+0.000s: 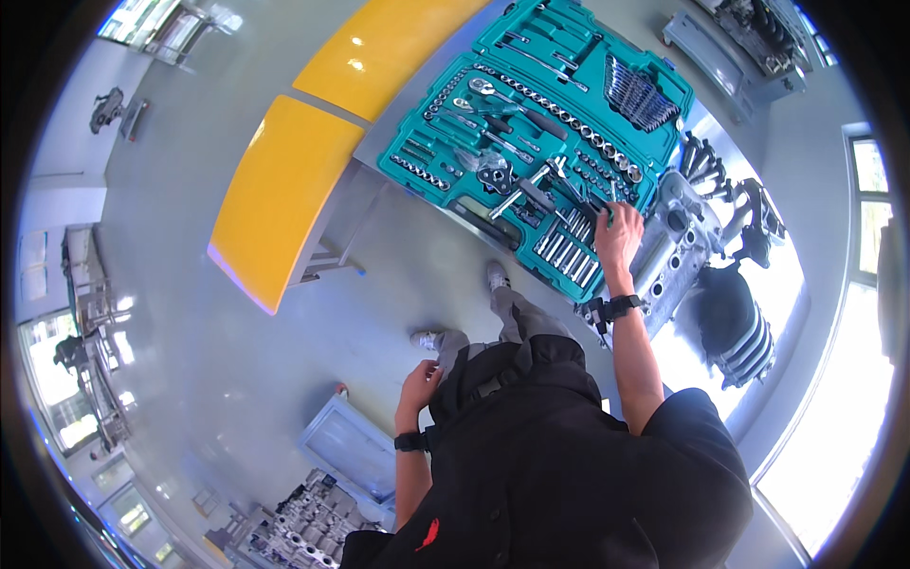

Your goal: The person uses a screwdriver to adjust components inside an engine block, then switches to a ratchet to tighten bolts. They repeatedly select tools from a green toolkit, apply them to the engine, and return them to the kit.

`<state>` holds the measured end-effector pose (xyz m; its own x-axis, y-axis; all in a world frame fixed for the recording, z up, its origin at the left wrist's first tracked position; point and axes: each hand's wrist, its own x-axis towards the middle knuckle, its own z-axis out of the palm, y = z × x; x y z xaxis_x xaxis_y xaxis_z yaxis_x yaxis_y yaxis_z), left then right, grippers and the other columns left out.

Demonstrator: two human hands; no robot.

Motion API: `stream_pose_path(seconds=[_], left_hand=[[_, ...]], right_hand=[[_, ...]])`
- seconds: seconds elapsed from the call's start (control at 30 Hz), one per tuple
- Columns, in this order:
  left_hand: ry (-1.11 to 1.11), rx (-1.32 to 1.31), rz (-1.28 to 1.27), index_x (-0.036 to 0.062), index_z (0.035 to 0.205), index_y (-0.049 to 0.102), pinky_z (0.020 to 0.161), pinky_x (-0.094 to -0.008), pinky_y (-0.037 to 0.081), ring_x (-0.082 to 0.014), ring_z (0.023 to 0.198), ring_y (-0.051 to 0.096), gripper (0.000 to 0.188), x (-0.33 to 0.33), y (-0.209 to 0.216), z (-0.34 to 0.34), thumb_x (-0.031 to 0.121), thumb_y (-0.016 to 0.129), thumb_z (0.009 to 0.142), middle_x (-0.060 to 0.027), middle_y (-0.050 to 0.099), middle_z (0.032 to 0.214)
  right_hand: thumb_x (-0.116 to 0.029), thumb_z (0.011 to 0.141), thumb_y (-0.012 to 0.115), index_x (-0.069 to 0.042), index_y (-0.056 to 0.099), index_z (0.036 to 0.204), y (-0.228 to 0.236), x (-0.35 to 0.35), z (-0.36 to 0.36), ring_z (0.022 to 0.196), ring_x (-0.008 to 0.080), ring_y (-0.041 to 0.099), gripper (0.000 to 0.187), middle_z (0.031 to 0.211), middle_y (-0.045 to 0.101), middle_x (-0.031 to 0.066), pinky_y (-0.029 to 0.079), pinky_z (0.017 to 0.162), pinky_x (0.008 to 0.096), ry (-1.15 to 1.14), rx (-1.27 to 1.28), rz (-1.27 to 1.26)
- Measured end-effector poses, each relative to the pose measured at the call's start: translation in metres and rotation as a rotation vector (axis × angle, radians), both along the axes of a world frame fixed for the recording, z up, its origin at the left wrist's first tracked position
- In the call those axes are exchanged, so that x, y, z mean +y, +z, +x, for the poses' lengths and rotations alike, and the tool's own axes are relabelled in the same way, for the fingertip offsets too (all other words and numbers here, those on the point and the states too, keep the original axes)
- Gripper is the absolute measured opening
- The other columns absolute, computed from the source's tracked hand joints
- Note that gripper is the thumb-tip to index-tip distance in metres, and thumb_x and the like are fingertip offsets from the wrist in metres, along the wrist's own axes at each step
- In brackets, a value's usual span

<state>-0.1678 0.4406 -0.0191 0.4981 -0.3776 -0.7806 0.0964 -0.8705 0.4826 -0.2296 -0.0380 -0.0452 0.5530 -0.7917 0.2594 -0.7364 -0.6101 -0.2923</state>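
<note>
Poised with right hand (pixel 620 233) narrowed (can't tell if gripping) at dark-handled tool (pixel 580 197), toward near right corner of teal case (pixel 621 40). Probably stiff, hefty; take by handle. Left hand (pixel 418 386) loosely curled.

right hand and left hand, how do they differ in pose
The right hand reaches out over the teal tool case, while the left hand hangs low beside a grey trouser leg. The right hand is among the tools; the left hand is away from them. Both wrists wear black bands.
</note>
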Motion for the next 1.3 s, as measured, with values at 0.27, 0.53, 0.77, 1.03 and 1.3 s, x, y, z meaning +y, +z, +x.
stream_pose_path(seconds=[0.27,0.53,0.77,1.03,1.3], left_hand=[[0.185,-0.101,-0.027,0.0039,0.11,0.061,0.081,-0.0387,0.051,-0.0309,0.091,0.066,0.034,0.028,-0.021,-0.022,0.032,0.057,0.091,-0.0161,0.069,0.097],[0.518,-0.088,-0.085,0.0028,0.104,0.063,0.078,-0.0337,0.05,-0.0247,0.086,0.067,0.027,0.147,-0.054,-0.08,0.026,0.056,0.091,-0.0119,0.069,0.091],[0.689,0.039,-0.114,0.0021,0.105,0.063,0.08,-0.033,0.05,-0.0246,0.087,0.066,0.031,0.273,-0.055,-0.14,0.029,0.061,0.09,-0.0122,0.069,0.094],[1.223,-0.105,-0.177,0.0032,0.105,0.063,0.078,-0.0314,0.051,-0.0193,0.087,0.065,0.028,0.487,0.003,-0.283,0.026,0.058,0.09,-0.0112,0.069,0.093],[1.481,-0.446,0.24,0.0123,0.102,0.063,0.083,-0.0417,0.05,-0.0348,0.095,0.064,0.027,0.734,0.071,-0.475,0.034,0.053,0.09,-0.0137,0.069,0.098]], right_hand=[[-0.03,0.089,0.059,-0.006,0.056,0.102,-0.009,-0.012,0.038,0.088,0.035,0.063,0.027,0.102,0.06,0.0135,0.051,0.073,0.0455,0.326,0.271,0.351],[-0.029,0.094,0.056,-0.004,0.053,0.101,0.04,0.011,0.061,0.084,0.0405,0.06,0.026,0.1,0.057,0.0188,0.048,0.072,0.0485,0.239,-0.01,0.128],[-0.02,0.096,0.057,-0.003,0.049,0.099,0.148,0.12,0.081,0.056,0.0111,0.05,0.019,0.069,0.05,0.0049,0.042,0.051,0.031,0.247,-0.64,0.29],[-0.025,0.102,0.044,-0.002,0.046,0.131,0.258,0.506,0.149,0.045,0.005,0.025,0.038,0.06,0.031,-0.0043,0.023,0.04,0.0228,0.668,-1.023,1.685],[-0.043,0.101,0.043,-0.005,0.056,0.099,0.232,0.896,0.057,0.04,0.0044,0.029,0.041,0.053,0.031,-0.0049,0.026,0.036,0.0229,1.111,-0.416,1.406]])
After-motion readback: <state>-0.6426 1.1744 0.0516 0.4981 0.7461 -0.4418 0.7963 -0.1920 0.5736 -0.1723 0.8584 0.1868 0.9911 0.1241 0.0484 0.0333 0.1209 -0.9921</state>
